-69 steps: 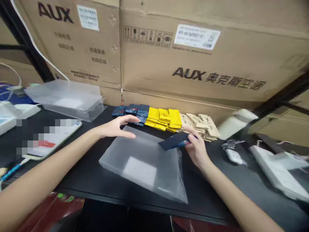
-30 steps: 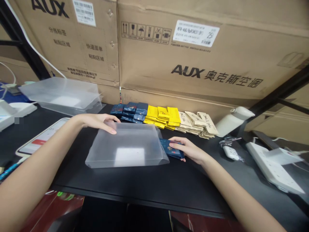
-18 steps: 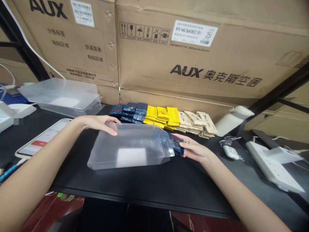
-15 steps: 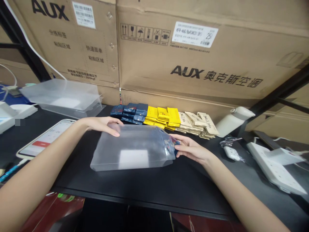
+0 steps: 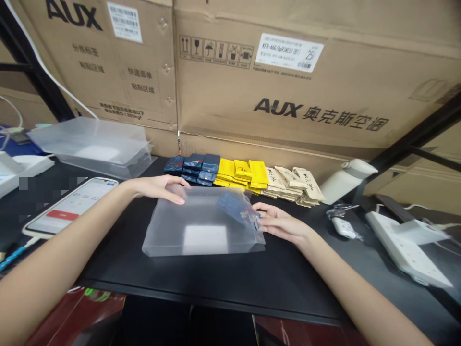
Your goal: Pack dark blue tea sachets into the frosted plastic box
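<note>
A frosted, see-through plastic box (image 5: 167,226) lies on the black table in front of me. My left hand (image 5: 163,188) grips its far left edge, thumb on top and the other fingers partly hidden behind. At the box's right end, my right hand (image 5: 279,222) pinches a dark blue packet (image 5: 230,205), most of which shows through the frosted wall. The fingertips of this hand are at the end opening, partly covered by the plastic. Behind the box stand rows of blue packets (image 5: 194,166), yellow packets (image 5: 242,173) and cream packets (image 5: 291,183).
More frosted boxes (image 5: 90,139) are stacked at the back left, near a phone (image 5: 72,206). On the right are a white bottle (image 5: 347,180), a small white case (image 5: 344,228) and a power strip (image 5: 403,250). Large cartons (image 5: 288,86) form the back wall.
The blue packet has moved leftward, from the end opening to inside the box. The box sits slightly further right, with my left hand still on it.
</note>
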A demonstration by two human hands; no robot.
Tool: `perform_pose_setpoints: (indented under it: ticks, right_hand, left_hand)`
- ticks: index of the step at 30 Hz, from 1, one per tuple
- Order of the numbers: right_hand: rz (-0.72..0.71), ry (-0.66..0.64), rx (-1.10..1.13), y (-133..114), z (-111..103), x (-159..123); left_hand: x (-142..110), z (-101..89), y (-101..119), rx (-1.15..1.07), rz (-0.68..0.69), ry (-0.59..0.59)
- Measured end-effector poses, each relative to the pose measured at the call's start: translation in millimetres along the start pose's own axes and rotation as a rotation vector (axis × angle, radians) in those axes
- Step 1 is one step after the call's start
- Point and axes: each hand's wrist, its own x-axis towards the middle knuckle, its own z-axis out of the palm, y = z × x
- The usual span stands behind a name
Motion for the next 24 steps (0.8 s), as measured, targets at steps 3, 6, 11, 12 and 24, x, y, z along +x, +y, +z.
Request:
perform_pose_setpoints:
  ticks: [3,6,11,12,24]
  right_hand:
    - [-0.045,0.075,0.116,1.0,1.0,3.4]
    - [-0.042,0.081,0.15,-1.1,3.8,3.5]
    - [0.086,-0.064,0.074,-4.5,11.6,-2.9]
    - [0.112,-0.101,0.062,-4.5,12.7,-4.3]
    - [0.171,-0.04,0.137,-2.4,17.6,-2.1]
  left_hand:
    - [4.7,5.0,0.0,-0.023,0.028,0.038]
    - [10.6,11.6,-1.7,-0.08,0.066,0.069]
    - [16.5,22.1,-1.2,-0.131,0.091,0.119]
    - [16.6,23.2,-0.6,-0.135,0.093,0.118]
    - [25.5,37.4,-3.9,-0.225,0.094,0.205]
